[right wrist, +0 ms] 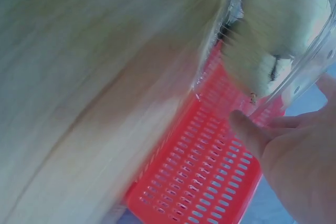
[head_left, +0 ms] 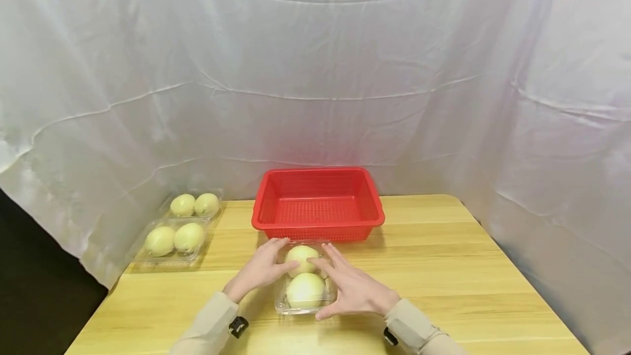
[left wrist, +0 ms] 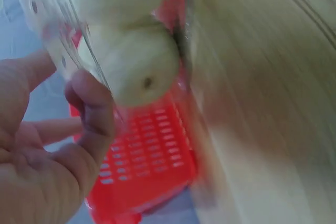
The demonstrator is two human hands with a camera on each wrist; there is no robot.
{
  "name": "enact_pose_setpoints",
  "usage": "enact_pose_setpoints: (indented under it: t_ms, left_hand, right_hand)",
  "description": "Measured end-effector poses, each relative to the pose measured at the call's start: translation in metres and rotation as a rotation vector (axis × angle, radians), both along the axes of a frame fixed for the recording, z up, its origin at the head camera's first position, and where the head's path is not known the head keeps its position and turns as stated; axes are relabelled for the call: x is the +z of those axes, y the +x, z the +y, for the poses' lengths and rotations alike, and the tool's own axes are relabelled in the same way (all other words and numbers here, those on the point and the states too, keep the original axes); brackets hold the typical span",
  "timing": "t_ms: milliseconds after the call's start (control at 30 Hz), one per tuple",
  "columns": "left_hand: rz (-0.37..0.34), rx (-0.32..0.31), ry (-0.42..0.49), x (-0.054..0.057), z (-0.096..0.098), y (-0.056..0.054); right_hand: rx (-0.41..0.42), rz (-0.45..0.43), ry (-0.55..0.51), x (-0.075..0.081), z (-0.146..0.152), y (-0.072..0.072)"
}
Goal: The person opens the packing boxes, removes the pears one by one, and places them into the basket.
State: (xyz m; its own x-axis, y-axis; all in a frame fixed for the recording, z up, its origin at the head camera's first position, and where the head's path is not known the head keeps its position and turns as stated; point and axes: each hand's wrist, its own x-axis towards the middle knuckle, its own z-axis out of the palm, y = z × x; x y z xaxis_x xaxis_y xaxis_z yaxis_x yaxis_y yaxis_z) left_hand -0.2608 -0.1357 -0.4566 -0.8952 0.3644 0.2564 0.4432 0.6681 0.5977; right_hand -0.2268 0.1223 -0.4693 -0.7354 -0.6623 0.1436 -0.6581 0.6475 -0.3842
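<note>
A clear plastic clamshell box (head_left: 282, 305) lies on the table close to me, holding two round pale yellow fruits, one behind the other. The near fruit (head_left: 305, 290) shows a smooth skin. My left hand (head_left: 261, 268) is at the box's left side, fingers reaching over its far corner; in the left wrist view its bent thumb (left wrist: 90, 90) is right at the lid's edge. At the right side, my right hand (head_left: 357, 287) has its fingers spread over the lid (right wrist: 315, 59) and its thumb at the front corner.
A red perforated plastic basket (head_left: 315, 234) stands just behind the box. Two more clear boxes with pale yellow fruits, a nearer one (head_left: 172, 260) and a farther one (head_left: 220, 195), sit at the table's left edge. Light cloth (head_left: 315, 70) hangs around the wooden table (head_left: 443, 267).
</note>
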Motion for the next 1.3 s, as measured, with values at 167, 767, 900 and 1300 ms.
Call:
enact_pose_setpoints:
  t_ms: [167, 767, 900, 1300]
  left_hand:
    - [0.010, 0.053, 0.063, -0.004, -0.007, -0.010]
    - [-0.641, -0.155, 0.550, -0.018, -0.021, -0.044]
    - [-0.652, -0.164, 0.585, -0.022, -0.019, -0.048]
    - [-0.844, -0.229, 0.747, -0.030, -0.022, -0.049]
  right_hand:
    - [0.013, 0.070, 0.041, 0.000, 0.000, 0.001]
    - [0.061, 0.087, 0.096, 0.011, -0.002, -0.002]
    - [0.049, 0.078, 0.093, 0.010, 0.001, -0.002]
    - [0.088, 0.141, 0.072, 0.004, 0.006, 0.000]
